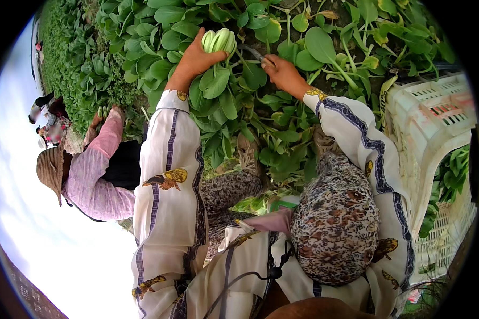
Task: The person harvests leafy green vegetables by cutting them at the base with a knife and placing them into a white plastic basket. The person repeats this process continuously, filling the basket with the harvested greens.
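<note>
My left hand (201, 58) grips a bunch of leafy greens, its pale green stem bases (219, 41) pointing up and away from me, the leaves (215, 81) hanging below the thumb. To its right, my right hand (282, 73) is closed around the handle of a small knife (252, 52), whose curved metal blade points left toward the bunch. The blade tip lies a little apart from the stems, just above the leaves. Broad-leaved green plants (159, 52) grow around both hands, and some leaves on the right are yellowing (300, 22).
White plastic crates (431, 107) stand at the right, one holding greens (455, 171). A co-worker in a straw hat (52, 169) and pink sleeves works close on the left, hands at the plants. Other people (54, 129) are farther off. My shoes (247, 155) stand among low plants.
</note>
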